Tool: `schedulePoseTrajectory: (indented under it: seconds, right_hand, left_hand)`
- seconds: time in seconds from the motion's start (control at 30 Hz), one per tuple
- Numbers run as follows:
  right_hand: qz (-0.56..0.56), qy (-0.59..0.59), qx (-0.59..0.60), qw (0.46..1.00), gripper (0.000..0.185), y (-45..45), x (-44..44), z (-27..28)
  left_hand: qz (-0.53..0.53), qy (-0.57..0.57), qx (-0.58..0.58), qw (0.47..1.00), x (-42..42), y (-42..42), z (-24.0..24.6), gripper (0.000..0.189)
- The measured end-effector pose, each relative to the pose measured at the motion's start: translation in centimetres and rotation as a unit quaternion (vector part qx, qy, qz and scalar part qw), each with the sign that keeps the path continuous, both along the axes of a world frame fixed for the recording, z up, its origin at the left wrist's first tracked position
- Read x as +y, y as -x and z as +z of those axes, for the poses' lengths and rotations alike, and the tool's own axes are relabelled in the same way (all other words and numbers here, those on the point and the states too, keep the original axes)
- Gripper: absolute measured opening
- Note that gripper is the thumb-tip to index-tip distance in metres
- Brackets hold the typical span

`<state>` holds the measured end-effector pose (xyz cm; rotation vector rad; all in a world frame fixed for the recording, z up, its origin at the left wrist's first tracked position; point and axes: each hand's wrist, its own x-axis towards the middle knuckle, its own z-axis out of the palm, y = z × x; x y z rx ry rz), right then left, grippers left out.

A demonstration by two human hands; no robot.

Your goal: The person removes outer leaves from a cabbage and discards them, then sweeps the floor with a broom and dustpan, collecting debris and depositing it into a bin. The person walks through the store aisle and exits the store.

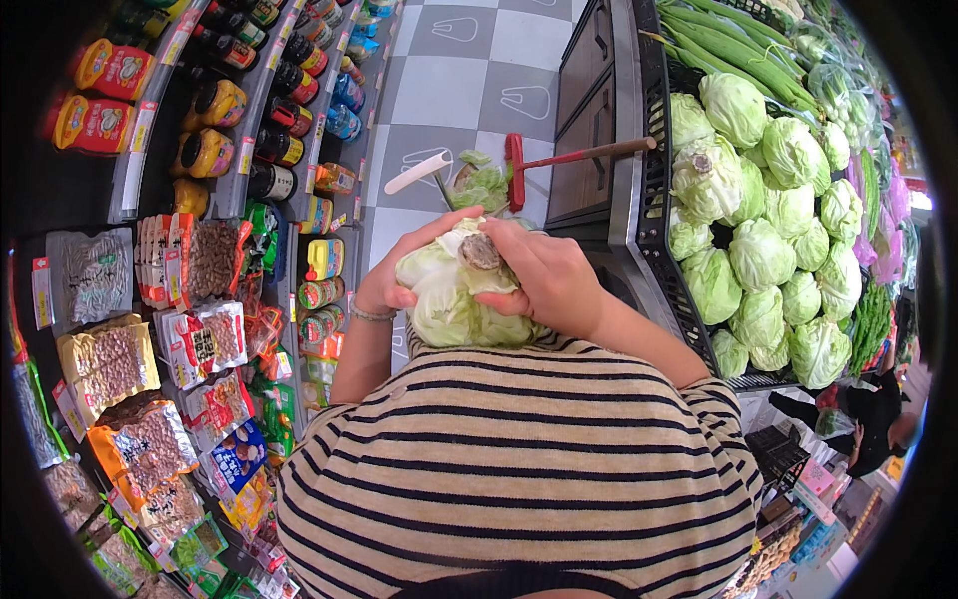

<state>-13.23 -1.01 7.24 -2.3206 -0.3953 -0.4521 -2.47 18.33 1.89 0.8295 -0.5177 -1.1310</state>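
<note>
In front of my chest I hold a pale green cabbage (456, 318) between both hands, its brown cut stem end (480, 252) facing up. My left hand (397, 273), with a bracelet at the wrist, cups one side of the head, thumb against the leaves. On the other side, my right hand (550, 273) lies over the leaves beside the stem, fingers bent around them. The tips of several fingers are hidden by the leaves and the hands.
Loose cabbage leaves (483, 187) lie on the tiled floor (430, 86) near a red broom (515, 168) and a white-handled tool (419, 172). Cabbages (762, 254) fill a black crate (670, 247) at right. Shelves (123, 187) hold jars and packets at left. Another person (872, 423) is behind right.
</note>
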Motion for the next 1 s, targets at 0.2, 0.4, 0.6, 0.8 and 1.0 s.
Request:
schedulePoseTrajectory:
  seconds: [0.2, 0.4, 0.6, 0.8, 1.0]
  right_hand:
    - [-0.024, 0.000, 0.003, 1.000, 0.063, 0.8, 0.1, 0.0]
    - [-0.027, -0.013, -0.040, 0.999, 0.050, 1.0, -0.2, 0.4]
    - [-0.021, -0.051, -0.031, 0.998, 0.047, 0.4, -0.8, 0.3]
    - [-0.023, -0.127, -0.059, 0.990, 0.048, -0.4, -0.4, 0.2]
    - [-0.008, -0.121, -0.103, 0.987, 0.029, -0.5, -0.4, -1.1]
  left_hand:
    - [-0.023, -0.006, -0.023, 0.999, -0.2, -0.2, 0.2, 0.124]
    - [-0.038, -0.033, -0.138, 0.989, -0.2, -0.9, 1.5, 0.119]
    - [-0.053, -0.033, -0.218, 0.974, -0.3, -2.3, 1.8, 0.123]
    - [-0.015, -0.018, -0.040, 0.999, -0.3, -1.2, 0.4, 0.129]
    - [-0.013, -0.018, -0.017, 1.000, -0.2, -1.3, -0.7, 0.128]
